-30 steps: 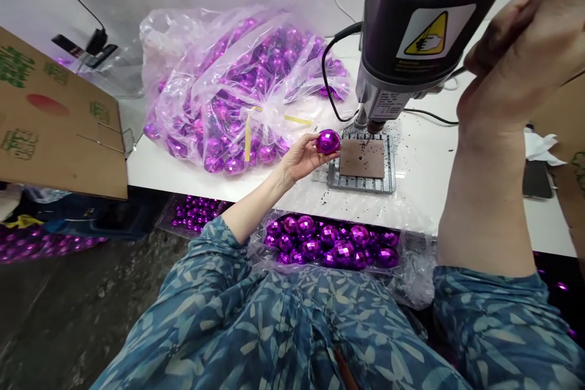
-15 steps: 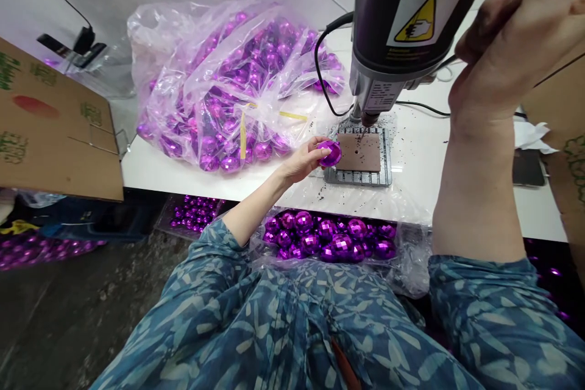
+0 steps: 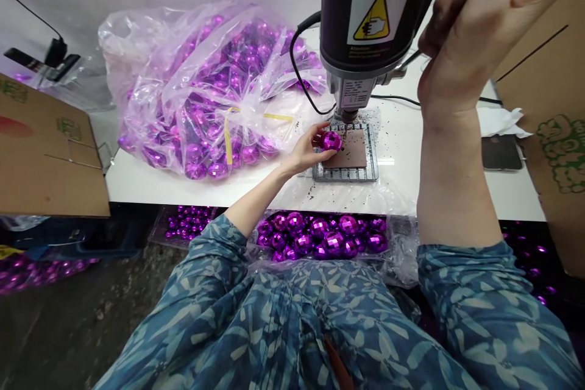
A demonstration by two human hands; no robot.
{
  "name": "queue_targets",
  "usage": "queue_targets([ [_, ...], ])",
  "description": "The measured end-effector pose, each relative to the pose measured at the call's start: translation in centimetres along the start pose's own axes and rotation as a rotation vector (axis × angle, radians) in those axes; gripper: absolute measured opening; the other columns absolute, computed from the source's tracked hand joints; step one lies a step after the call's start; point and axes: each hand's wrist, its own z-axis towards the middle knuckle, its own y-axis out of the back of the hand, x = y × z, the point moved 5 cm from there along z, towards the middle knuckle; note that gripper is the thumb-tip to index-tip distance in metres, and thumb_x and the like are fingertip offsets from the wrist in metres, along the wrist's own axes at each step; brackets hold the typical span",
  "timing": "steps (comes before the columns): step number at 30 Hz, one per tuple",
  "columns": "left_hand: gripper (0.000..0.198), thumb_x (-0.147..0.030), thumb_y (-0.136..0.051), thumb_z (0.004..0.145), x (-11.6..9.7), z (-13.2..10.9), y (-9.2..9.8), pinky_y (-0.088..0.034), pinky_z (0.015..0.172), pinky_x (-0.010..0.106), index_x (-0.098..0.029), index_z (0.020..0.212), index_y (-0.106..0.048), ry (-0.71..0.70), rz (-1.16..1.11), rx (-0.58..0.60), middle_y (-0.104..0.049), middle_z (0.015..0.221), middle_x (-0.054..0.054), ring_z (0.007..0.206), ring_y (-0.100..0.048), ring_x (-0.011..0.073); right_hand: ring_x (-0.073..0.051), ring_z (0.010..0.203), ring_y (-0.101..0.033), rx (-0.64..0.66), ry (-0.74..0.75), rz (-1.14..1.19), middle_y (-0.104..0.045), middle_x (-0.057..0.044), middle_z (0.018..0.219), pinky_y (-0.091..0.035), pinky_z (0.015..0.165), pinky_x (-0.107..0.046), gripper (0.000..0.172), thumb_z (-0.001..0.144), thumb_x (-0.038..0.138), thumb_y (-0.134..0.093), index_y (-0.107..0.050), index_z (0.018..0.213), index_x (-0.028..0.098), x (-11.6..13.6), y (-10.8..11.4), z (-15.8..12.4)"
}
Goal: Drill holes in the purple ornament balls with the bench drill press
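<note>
Left hand [image 3: 305, 152]: fingers closed around a purple ball [image 3: 329, 141], held on the brown plate [image 3: 353, 150] under the drill [image 3: 370, 18].
Right hand [image 3: 475, 24]: fingers curled around the drill's lever.
Label: yellow warning triangle [image 3: 373, 13]; small text unreadable.

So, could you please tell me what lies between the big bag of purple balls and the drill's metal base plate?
In the head view, the left hand holding a purple ball.

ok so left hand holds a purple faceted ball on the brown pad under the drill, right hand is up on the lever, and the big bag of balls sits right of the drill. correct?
Not quite: the head view shows the big bag of balls left of the drill, not right. The rest holds: the left hand holds the purple faceted ball on the brown pad under the drill, and the right hand is up on the lever.
</note>
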Motion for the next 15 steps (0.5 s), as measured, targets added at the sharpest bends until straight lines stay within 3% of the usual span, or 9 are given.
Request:
queue_targets([
  [4,0.065,-0.037,-0.091,0.076,0.7,0.6,-0.7,-0.058,0.101,0.040,-0.019,0.131,-0.062,0.042,-0.021,-0.030,-0.072,0.131,0.013,0.107,-0.072,0.0230,0.002,0.043,-0.024,-0.131,0.081,0.093,-0.014,0.007,0.049,-0.024,0.054,-0.016,0.039,0.106,0.020,-0.031,-0.013,0.071,0.022,-0.5,0.4,0.5],
  [9,0.064,-0.032,-0.091,0.077,0.9,1.1,-1.1,-0.059,0.098,0.039,-0.014,0.133,-0.067,0.063,0.013,-0.014,-0.078,0.123,0.013,0.102,-0.074,0.0228,0.000,0.044,-0.027,-0.105,0.116,0.104,-0.019,0.007,0.049,-0.022,0.053,-0.016,0.036,0.105,0.020,-0.031,-0.020,0.071,0.022,-0.8,0.3,0.7],
  [13,0.063,-0.034,-0.091,0.080,1.1,1.4,-1.7,-0.059,0.099,0.039,-0.016,0.136,-0.068,-0.006,0.082,-0.014,-0.075,0.131,0.014,0.107,-0.073,0.0234,0.000,0.044,-0.025,-0.067,0.146,0.113,-0.021,0.008,0.048,-0.021,0.053,-0.018,0.034,0.105,0.016,-0.031,-0.023,0.072,0.023,-1.0,0.7,0.6],
  [15,0.062,-0.035,-0.091,0.080,1.2,1.5,-2.1,-0.060,0.101,0.040,-0.016,0.135,-0.068,-0.073,0.140,-0.033,-0.073,0.132,0.014,0.112,-0.073,0.0250,0.000,0.044,-0.030,-0.004,0.200,0.128,-0.024,0.008,0.048,-0.025,0.054,-0.019,0.037,0.103,0.030,-0.046,-0.026,0.072,0.023,-1.1,0.8,0.8],
])
